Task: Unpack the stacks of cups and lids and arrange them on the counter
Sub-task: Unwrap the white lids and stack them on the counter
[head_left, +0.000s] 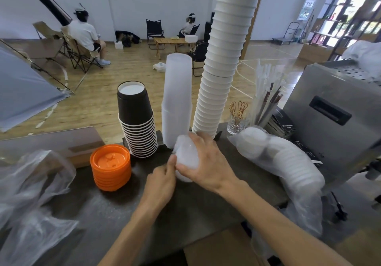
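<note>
My right hand grips a small stack of clear plastic lids near the middle of the dark counter. My left hand pinches the stack's left edge. Behind them stand a stack of black cups, a stack of frosted clear cups and a tall stack of white cups. Orange lids sit stacked at the left. A bagged sleeve of white lids lies at the right.
Empty plastic wrappers lie at the counter's left end. A glass of picks, a holder of straws and a steel machine stand at the right. A cardboard box sits below the front edge.
</note>
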`<state>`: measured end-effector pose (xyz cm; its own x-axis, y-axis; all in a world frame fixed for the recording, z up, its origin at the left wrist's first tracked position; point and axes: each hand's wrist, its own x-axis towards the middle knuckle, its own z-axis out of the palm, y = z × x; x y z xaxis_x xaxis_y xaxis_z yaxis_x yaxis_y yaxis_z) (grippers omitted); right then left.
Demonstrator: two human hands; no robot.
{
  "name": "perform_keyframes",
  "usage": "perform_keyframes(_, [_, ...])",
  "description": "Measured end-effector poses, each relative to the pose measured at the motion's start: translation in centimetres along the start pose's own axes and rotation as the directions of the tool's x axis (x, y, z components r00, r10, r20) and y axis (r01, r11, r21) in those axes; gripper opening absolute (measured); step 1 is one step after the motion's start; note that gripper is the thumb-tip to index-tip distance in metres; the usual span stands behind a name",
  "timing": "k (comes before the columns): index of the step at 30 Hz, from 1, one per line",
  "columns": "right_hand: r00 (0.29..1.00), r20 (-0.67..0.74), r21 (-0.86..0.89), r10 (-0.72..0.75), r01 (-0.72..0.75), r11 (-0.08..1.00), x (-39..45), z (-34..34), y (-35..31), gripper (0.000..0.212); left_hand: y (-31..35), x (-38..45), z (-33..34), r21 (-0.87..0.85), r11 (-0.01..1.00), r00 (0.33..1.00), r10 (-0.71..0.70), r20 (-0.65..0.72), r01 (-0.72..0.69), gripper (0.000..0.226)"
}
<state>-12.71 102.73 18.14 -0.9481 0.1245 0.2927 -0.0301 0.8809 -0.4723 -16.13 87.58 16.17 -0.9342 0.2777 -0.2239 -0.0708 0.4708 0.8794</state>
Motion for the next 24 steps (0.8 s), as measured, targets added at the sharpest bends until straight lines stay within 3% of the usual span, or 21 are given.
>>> perform_keyframes(1, [1.000,0.010,-0.021,-0.005,0.005,1.000,0.7,0.8,-0.1,0.085,-0.4,0.4,-0.5,0.113,0.993,0.998,0.034,-0.051,-0.029,0.055])
perform_keyframes(3, [0.999,0.036,-0.044,-0.010,0.012,0.999,1.4,2.5,-0.3,0.087,-1.4,1.2,-1.2,0.156,0.983,0.986,0.111,-0.125,-0.091,0.042])
perform_keyframes(7, [1.000,-0.012,-0.048,-0.012,0.011,0.999,2.0,5.2,-0.5,0.088,-2.3,0.3,-1.6,-0.025,0.995,0.980,0.093,-0.174,-0.099,0.031])
perform_keyframes(13, [0.999,0.044,0.003,0.009,-0.009,1.000,2.4,5.4,-1.4,0.088,-2.8,-0.5,-0.3,-0.125,0.989,0.980,0.057,-0.189,-0.081,0.044])
perform_keyframes(15, [0.997,0.075,0.052,0.024,-0.028,0.998,1.7,4.7,-1.2,0.093,-2.9,-0.8,0.3,-0.037,0.991,0.959,0.116,-0.258,-0.130,0.045])
perform_keyframes(18, [0.994,0.018,0.154,0.107,-0.108,0.982,-0.9,2.8,-0.3,0.095,-2.3,-3.2,1.1,0.266,0.905,0.821,0.416,-0.392,-0.332,0.044])
perform_keyframes(21, [0.972,-0.159,0.226,0.176,-0.138,0.964,-5.9,0.9,1.4,0.069,-1.1,-6.1,2.0,0.334,0.758,0.724,0.644,-0.247,-0.560,0.036])
perform_keyframes(24, [0.865,-0.340,0.267,0.369,-0.288,0.920,-12.8,-0.7,4.1,0.033,-1.5,-6.4,4.2,0.273,0.703,0.730,0.684,-0.007,-0.657,0.030])
